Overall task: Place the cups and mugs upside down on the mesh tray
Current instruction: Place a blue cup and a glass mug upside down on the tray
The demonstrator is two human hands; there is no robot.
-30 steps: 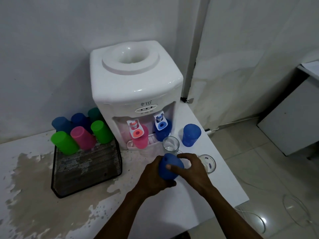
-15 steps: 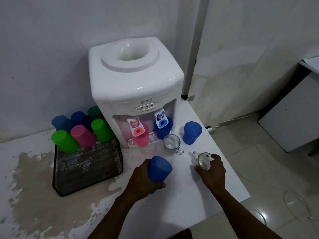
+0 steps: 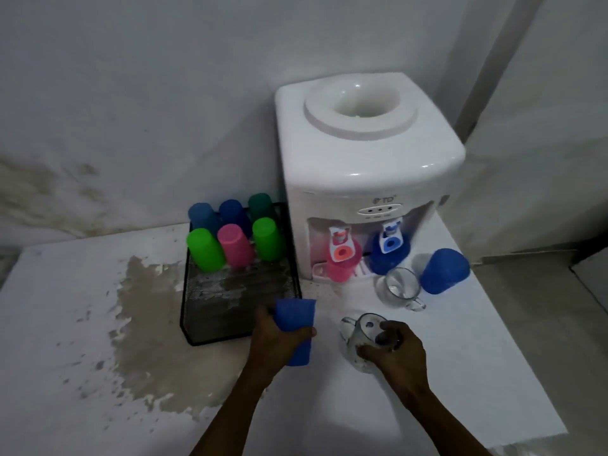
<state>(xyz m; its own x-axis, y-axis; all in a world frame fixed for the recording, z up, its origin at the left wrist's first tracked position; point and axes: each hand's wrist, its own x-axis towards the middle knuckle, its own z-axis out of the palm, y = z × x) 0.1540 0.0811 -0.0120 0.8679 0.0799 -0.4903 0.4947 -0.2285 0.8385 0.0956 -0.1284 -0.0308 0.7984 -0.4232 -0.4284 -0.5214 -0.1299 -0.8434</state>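
Observation:
My left hand (image 3: 274, 343) grips a blue plastic cup (image 3: 296, 320), held base up just off the front right corner of the black mesh tray (image 3: 210, 327). My right hand (image 3: 396, 352) holds a clear glass mug (image 3: 360, 340), tilted above the counter. Several cups stand upside down at the back of the tray: a green cup (image 3: 205, 250), a pink cup (image 3: 235, 245), another green cup (image 3: 268, 238), blue ones behind. A second glass mug (image 3: 399, 287) and a blue cup (image 3: 444, 271) stand on the counter to the right.
A white water dispenser (image 3: 365, 153) stands right of the tray, with a pink cup (image 3: 342, 266) and a blue cup (image 3: 386, 258) under its taps. The white counter (image 3: 82, 324) has a worn brown patch left of the tray. Its right edge drops to a tiled floor.
My left hand carried the blue cup left toward the tray and turned it base up. My right hand let go of that cup, took the glass mug and lifted it. The view swung left.

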